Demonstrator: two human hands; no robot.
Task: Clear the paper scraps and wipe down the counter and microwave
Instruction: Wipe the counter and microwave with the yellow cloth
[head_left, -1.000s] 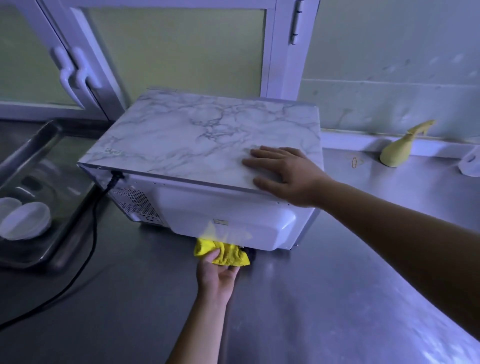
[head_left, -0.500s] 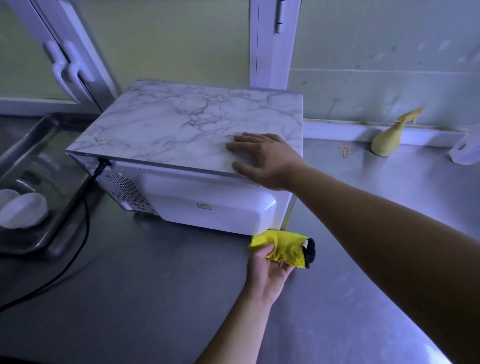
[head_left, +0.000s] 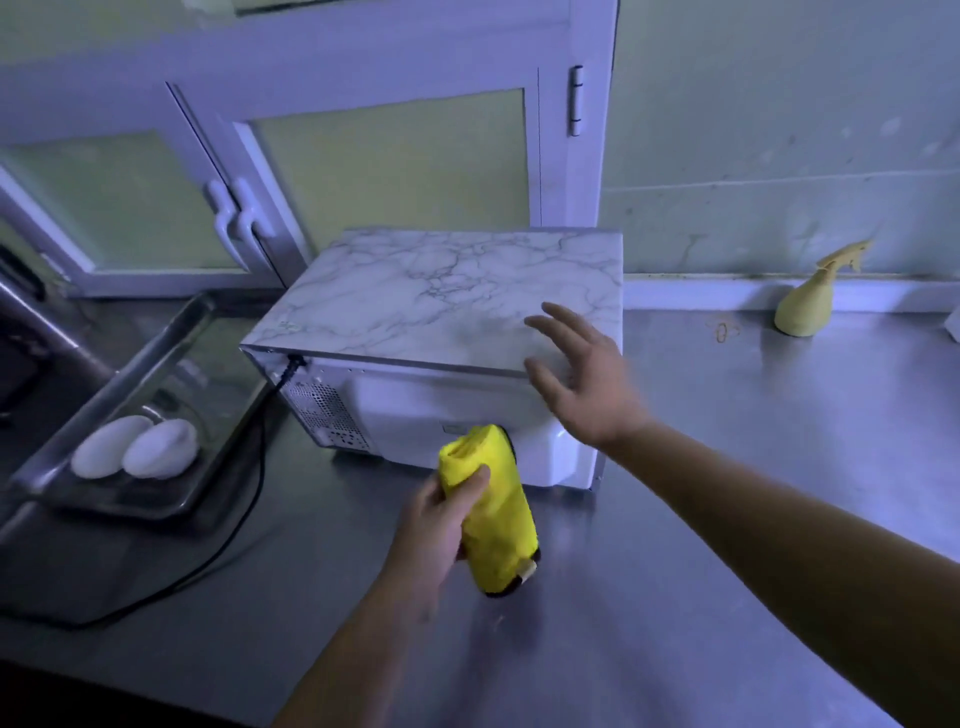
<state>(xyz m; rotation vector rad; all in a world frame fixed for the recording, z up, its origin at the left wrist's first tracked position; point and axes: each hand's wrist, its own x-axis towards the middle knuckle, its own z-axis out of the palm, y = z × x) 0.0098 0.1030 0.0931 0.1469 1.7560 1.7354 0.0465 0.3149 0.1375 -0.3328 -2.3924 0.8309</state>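
Left hand (head_left: 436, 525): fingers and thumb curled round a yellow cloth (head_left: 493, 519); forearm runs back toward 6 o'clock.
Right hand (head_left: 587, 384): fingers spread and straight; forearm runs back toward 4 o'clock.

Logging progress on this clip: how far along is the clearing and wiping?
Done: no paper scraps show on the steel counter; only a small orange ring lies near the wall. In hand: the left hand grips a bunched yellow cloth before the microwave, the right hand open over its top. Left: wiping; nothing shows which surfaces are already wiped.
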